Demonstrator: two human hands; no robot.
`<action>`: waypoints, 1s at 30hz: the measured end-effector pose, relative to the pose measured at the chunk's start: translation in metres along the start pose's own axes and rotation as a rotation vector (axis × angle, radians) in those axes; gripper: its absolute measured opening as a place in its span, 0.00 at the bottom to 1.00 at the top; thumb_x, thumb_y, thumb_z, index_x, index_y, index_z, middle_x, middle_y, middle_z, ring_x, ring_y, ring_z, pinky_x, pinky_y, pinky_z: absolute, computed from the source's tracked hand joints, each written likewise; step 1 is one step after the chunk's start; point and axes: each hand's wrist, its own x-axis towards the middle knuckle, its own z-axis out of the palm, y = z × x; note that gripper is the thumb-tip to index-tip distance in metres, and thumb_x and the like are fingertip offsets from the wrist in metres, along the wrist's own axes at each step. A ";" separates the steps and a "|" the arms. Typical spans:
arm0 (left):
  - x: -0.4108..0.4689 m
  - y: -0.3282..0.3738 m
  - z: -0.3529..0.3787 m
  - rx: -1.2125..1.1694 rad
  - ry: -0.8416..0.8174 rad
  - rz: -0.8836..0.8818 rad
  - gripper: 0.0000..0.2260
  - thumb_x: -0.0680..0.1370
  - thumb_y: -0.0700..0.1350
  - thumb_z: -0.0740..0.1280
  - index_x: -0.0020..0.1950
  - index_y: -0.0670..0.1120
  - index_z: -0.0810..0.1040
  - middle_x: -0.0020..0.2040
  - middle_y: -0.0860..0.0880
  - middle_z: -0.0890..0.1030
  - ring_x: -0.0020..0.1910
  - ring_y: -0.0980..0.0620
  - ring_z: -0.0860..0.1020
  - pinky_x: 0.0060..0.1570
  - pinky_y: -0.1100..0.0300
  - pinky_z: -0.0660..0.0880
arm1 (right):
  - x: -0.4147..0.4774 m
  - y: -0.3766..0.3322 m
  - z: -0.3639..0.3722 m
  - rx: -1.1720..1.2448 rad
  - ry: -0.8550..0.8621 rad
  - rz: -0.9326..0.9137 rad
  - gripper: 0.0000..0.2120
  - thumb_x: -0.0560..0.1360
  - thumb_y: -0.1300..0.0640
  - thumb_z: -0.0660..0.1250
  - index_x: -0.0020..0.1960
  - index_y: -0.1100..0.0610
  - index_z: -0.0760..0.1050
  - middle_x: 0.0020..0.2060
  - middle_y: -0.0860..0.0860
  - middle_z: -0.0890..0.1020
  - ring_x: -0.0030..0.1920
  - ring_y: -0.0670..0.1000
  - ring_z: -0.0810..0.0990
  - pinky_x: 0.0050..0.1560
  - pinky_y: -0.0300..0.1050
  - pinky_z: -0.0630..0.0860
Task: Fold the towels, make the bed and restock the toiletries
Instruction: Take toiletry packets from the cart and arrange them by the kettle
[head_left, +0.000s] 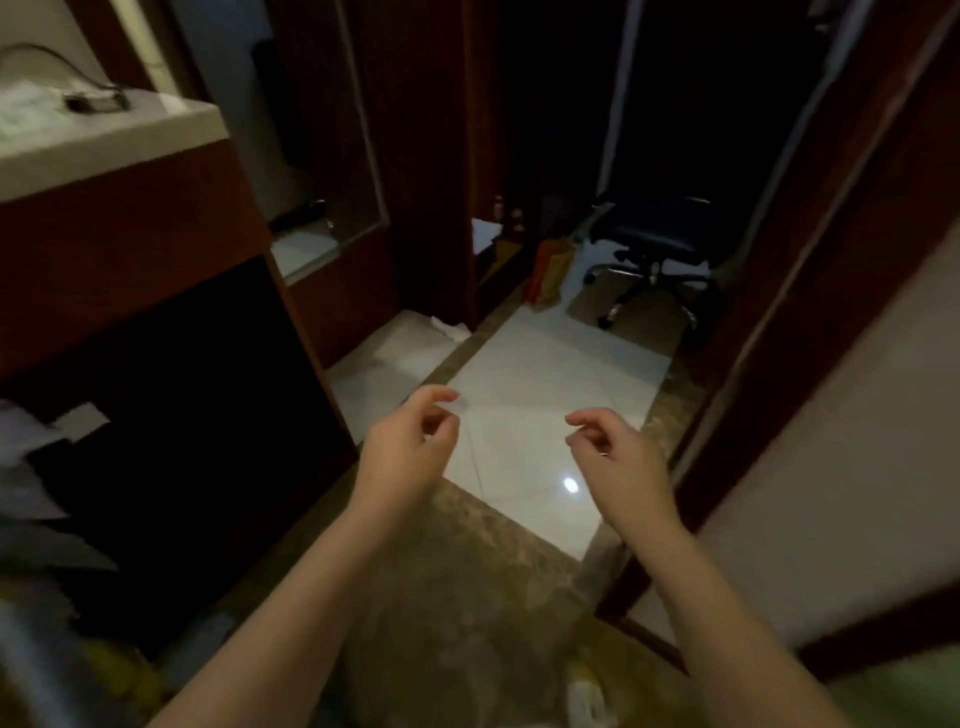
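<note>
1. The person's left hand (410, 447) is hovering in the lower middle of the frame above the floor. Its fingers are loosely curled, and the thumb and forefinger are close together but pinching nothing.
2. The right hand (618, 452) is hovering to the right of it at about the same height, apart from it. Its fingers are also loosely curled and holding nothing.
3. Both bare forearms are reaching in from the bottom edge of the frame.
4. Under the hands, a glossy white tiled floor (545, 374) is reflecting a small bright spot of light, and a mottled brown stone border (441, 571) is running around the tiles.
5. A white crumpled cloth-like piece (451, 328) is lying on the floor above the left hand, at the foot of a dark reddish wooden partition (415, 156). It is too blurred to tell whether it is a towel.
6. In the upper left of the frame, a pale-topped counter with a dark red wooden front (104, 150) is carrying a small dark object with a thin cable (96, 101).
7. A black swivel office chair with chrome legs (649, 244) is standing in the upper right of the middle, with an orange paper bag (550, 270) near its left side.
8. Blurred white sheets (31, 441) are lying at the left edge.
</note>
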 end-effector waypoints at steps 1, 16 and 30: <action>0.022 -0.004 -0.004 0.024 0.059 -0.048 0.11 0.80 0.48 0.62 0.62 0.55 0.74 0.48 0.59 0.78 0.43 0.64 0.75 0.40 0.73 0.71 | 0.032 -0.008 0.009 0.008 -0.060 -0.050 0.09 0.79 0.57 0.61 0.56 0.48 0.76 0.40 0.43 0.78 0.36 0.44 0.76 0.32 0.31 0.70; 0.150 -0.122 -0.172 -0.006 0.824 -0.658 0.11 0.80 0.44 0.63 0.61 0.50 0.75 0.44 0.54 0.80 0.38 0.51 0.78 0.36 0.55 0.76 | 0.268 -0.259 0.251 0.165 -0.845 -0.798 0.08 0.79 0.55 0.61 0.56 0.46 0.75 0.40 0.41 0.78 0.32 0.37 0.74 0.29 0.31 0.67; 0.377 -0.161 -0.396 0.561 1.029 -0.428 0.18 0.78 0.54 0.62 0.67 0.52 0.71 0.62 0.52 0.74 0.61 0.53 0.72 0.56 0.58 0.70 | 0.417 -0.474 0.453 0.050 -0.809 -1.077 0.15 0.78 0.48 0.61 0.64 0.45 0.70 0.53 0.42 0.77 0.50 0.44 0.76 0.46 0.42 0.73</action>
